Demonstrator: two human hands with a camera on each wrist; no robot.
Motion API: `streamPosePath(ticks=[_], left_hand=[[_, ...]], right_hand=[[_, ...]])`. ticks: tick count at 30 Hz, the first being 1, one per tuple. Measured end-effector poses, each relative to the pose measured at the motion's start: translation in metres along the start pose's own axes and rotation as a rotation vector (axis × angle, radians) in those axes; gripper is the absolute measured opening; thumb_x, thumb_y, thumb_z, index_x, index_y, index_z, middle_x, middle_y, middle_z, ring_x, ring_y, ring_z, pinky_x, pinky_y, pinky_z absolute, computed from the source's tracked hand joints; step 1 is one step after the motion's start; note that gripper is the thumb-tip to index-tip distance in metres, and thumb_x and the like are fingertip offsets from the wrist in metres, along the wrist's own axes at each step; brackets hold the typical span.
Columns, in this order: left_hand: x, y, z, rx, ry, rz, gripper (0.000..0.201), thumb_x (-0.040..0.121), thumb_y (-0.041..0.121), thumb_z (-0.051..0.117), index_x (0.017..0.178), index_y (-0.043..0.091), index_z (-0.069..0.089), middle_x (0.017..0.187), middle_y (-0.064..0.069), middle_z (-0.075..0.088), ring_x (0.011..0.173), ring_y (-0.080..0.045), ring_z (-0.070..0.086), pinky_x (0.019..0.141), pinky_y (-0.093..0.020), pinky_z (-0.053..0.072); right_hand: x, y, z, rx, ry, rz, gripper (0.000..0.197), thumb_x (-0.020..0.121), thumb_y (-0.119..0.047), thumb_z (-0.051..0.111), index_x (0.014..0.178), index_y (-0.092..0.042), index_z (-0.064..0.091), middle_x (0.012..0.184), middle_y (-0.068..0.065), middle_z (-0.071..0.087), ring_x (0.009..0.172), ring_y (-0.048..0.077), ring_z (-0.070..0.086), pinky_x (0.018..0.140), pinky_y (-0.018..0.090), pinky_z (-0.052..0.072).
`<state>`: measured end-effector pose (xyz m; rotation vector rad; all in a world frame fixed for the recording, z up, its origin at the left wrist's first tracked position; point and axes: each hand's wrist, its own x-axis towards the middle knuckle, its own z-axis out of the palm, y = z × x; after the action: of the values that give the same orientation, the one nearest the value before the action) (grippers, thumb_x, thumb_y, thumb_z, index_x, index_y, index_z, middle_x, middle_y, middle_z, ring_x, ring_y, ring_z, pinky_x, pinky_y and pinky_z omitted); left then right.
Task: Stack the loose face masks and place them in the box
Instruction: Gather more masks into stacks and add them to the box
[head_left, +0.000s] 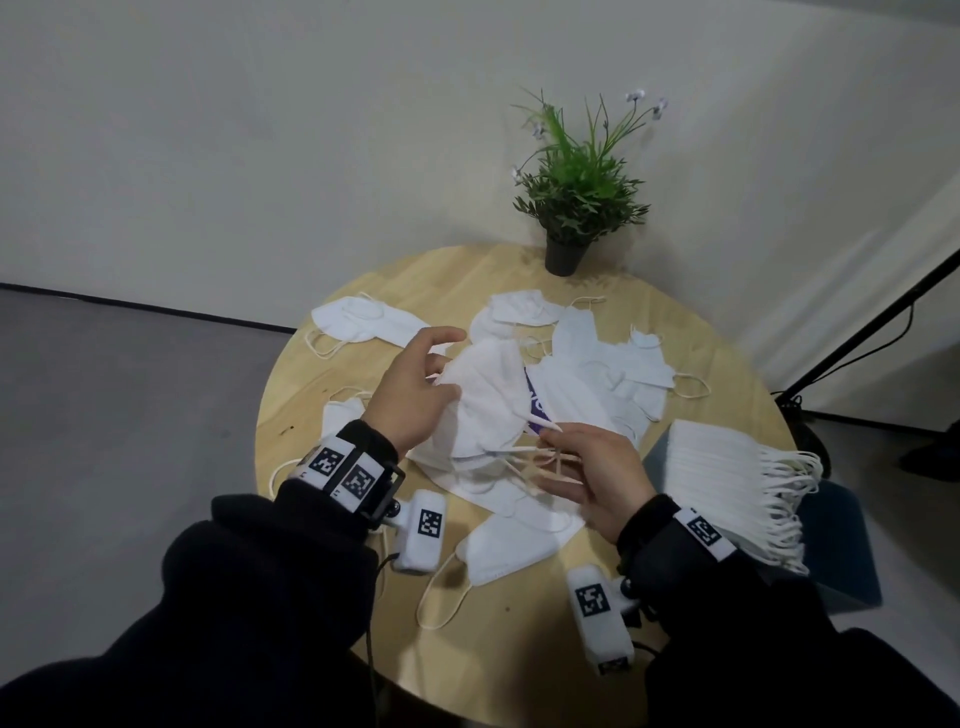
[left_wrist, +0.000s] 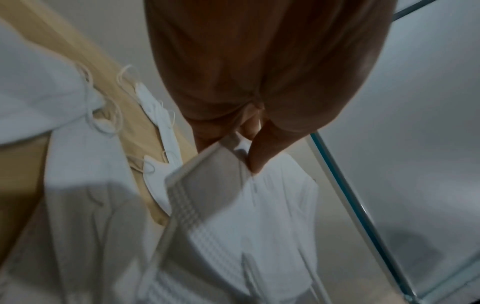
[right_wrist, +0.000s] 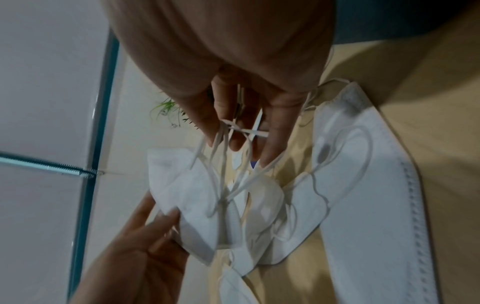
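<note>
Several loose white face masks (head_left: 363, 319) lie scattered on the round wooden table (head_left: 415, 275). My left hand (head_left: 441, 374) pinches the edge of a small bundle of masks (head_left: 488, 405) lifted over the table's middle; the left wrist view shows the thumb pressed on the bundle's (left_wrist: 233, 205) top edge. My right hand (head_left: 556, 457) grips the bundle's ear loops (head_left: 524, 457), and these ear loops (right_wrist: 241, 131) run between its fingers. A neat stack of masks (head_left: 722, 467) rests on a dark blue box (head_left: 852, 561) at the table's right edge.
A potted plant (head_left: 571, 208) stands at the table's far edge by the wall. A black stand pole (head_left: 857, 338) slants down at the right. A purple item (head_left: 535, 410) peeks out under the masks. Grey floor lies to the left.
</note>
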<state>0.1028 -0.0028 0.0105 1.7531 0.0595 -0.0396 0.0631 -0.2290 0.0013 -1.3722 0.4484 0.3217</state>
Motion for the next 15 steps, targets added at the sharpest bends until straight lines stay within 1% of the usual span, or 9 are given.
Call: streamPosePath(ticks=[2,4,5,7,9,10,12,13,15], left_hand=[[0.001,-0.001,-0.002,0.060,0.003,0.009,0.067,0.083,-0.011,0.059,0.127,0.038,0.059,0.101,-0.005,0.070,0.094,-0.025,0.070,0.087,-0.044,0.056],[0.001,-0.001,-0.001,0.087,-0.021,0.007,0.069,0.081,-0.015,0.055,0.126,0.038,0.060,0.105,-0.006,0.067,0.096,-0.028,0.069,0.084,-0.042,0.056],[0.001,-0.001,-0.001,0.102,-0.043,0.003,0.070,0.081,-0.016,0.054,0.126,0.037,0.060,0.105,-0.004,0.066,0.096,-0.028,0.069,0.082,-0.040,0.055],[0.000,-0.003,0.002,0.106,-0.107,-0.003,0.070,0.080,-0.019,0.051,0.126,0.034,0.061,0.109,-0.004,0.067,0.100,-0.027,0.068,0.083,-0.039,0.055],[-0.001,-0.004,0.006,0.076,-0.152,-0.012,0.072,0.078,-0.021,0.050,0.126,0.032,0.063,0.114,-0.004,0.069,0.104,-0.025,0.068,0.086,-0.040,0.056],[-0.002,-0.005,0.008,0.053,-0.166,-0.024,0.073,0.077,-0.021,0.050,0.127,0.030,0.063,0.115,-0.003,0.070,0.105,-0.024,0.068,0.085,-0.039,0.056],[-0.003,-0.005,0.013,0.013,-0.199,-0.051,0.075,0.075,-0.022,0.049,0.128,0.029,0.063,0.116,-0.003,0.071,0.106,-0.024,0.069,0.080,-0.035,0.057],[-0.003,-0.004,0.015,0.002,-0.227,-0.059,0.076,0.074,-0.023,0.049,0.128,0.029,0.063,0.116,-0.003,0.071,0.107,-0.024,0.069,0.077,-0.034,0.057],[0.003,-0.002,0.014,-0.006,-0.310,-0.064,0.078,0.073,-0.023,0.047,0.130,0.029,0.062,0.121,-0.006,0.068,0.112,-0.026,0.067,0.078,-0.033,0.055]], right_hand=[[0.001,-0.001,-0.002,0.010,0.033,0.029,0.010,0.092,-0.011,0.065,0.089,-0.006,0.074,0.092,0.010,0.074,0.083,0.022,0.068,0.075,0.041,0.058],[0.002,-0.002,-0.001,0.007,0.054,0.041,0.012,0.090,-0.014,0.061,0.084,-0.011,0.071,0.097,0.008,0.076,0.080,0.019,0.063,0.067,0.033,0.047],[0.002,-0.002,0.000,0.041,0.055,0.039,0.014,0.090,-0.014,0.059,0.080,-0.010,0.068,0.098,0.010,0.075,0.080,0.020,0.062,0.067,0.033,0.046],[0.001,-0.001,0.003,0.145,0.047,0.014,0.016,0.093,-0.016,0.058,0.079,-0.010,0.062,0.098,0.014,0.075,0.085,0.025,0.067,0.080,0.041,0.052],[0.002,0.000,0.003,0.139,0.061,-0.048,0.023,0.094,-0.033,0.068,0.099,-0.011,0.063,0.106,0.011,0.076,0.098,0.026,0.072,0.096,0.046,0.054],[0.003,0.002,0.003,0.068,0.069,-0.102,0.039,0.090,-0.040,0.075,0.117,-0.016,0.060,0.116,0.008,0.073,0.105,0.023,0.072,0.098,0.044,0.055],[0.001,0.002,0.005,-0.097,0.025,-0.220,0.057,0.087,-0.032,0.083,0.135,-0.025,0.052,0.127,-0.002,0.066,0.111,0.012,0.069,0.089,0.029,0.058],[0.000,0.003,0.008,-0.148,-0.015,-0.252,0.051,0.089,-0.021,0.081,0.134,-0.022,0.056,0.125,-0.001,0.068,0.109,0.013,0.070,0.084,0.026,0.059],[0.001,0.006,0.010,-0.182,-0.025,-0.265,0.026,0.092,-0.005,0.073,0.118,-0.010,0.070,0.110,0.009,0.078,0.104,0.030,0.075,0.080,0.034,0.062]])
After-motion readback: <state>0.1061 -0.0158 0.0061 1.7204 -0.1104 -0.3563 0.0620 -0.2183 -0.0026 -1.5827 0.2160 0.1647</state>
